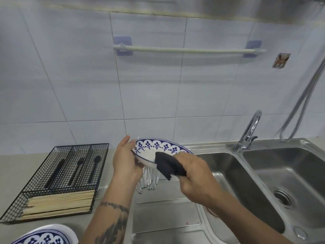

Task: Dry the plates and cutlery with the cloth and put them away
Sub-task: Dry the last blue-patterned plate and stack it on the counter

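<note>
On the right, a shiny steel sink point(290, 164) with two bowls side by side. A round drain point(283, 198) at the bottom of the right bowl. Behind the bowls, a bent silver tap point(249, 131). Next to it, a silver hose point(302, 101) hanging down the wall. White wall tiles point(70, 76) all across the back. Up on them, a long white rail point(190, 50) held by two blue pads. Right of the rail, a small brown sticker point(281, 60). On the left, a grey counter point(14, 166).
</note>
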Action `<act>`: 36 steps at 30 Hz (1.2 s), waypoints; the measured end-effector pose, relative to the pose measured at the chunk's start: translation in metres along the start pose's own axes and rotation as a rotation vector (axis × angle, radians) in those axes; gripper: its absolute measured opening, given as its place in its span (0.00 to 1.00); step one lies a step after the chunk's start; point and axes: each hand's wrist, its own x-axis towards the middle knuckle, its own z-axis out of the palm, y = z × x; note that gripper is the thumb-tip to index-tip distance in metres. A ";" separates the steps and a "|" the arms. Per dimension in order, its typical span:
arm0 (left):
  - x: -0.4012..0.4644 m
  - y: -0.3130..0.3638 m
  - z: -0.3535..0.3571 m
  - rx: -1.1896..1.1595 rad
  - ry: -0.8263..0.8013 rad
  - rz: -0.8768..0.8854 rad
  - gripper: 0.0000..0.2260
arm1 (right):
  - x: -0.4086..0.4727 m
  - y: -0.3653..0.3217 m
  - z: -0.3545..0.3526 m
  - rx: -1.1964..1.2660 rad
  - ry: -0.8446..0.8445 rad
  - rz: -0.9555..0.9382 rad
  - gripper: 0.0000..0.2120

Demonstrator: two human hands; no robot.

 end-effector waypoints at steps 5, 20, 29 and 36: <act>-0.004 -0.002 -0.021 0.549 -0.044 0.235 0.07 | 0.008 0.004 -0.014 0.323 -0.026 0.165 0.07; -0.036 0.009 0.000 0.584 -0.441 0.520 0.15 | 0.012 0.013 -0.027 0.401 0.209 0.151 0.31; -0.043 0.001 0.017 0.538 -0.369 0.439 0.12 | -0.002 -0.003 0.001 -0.186 0.235 -0.108 0.41; -0.037 0.007 0.005 0.482 -0.268 0.398 0.14 | -0.037 0.019 0.011 0.120 0.296 0.088 0.32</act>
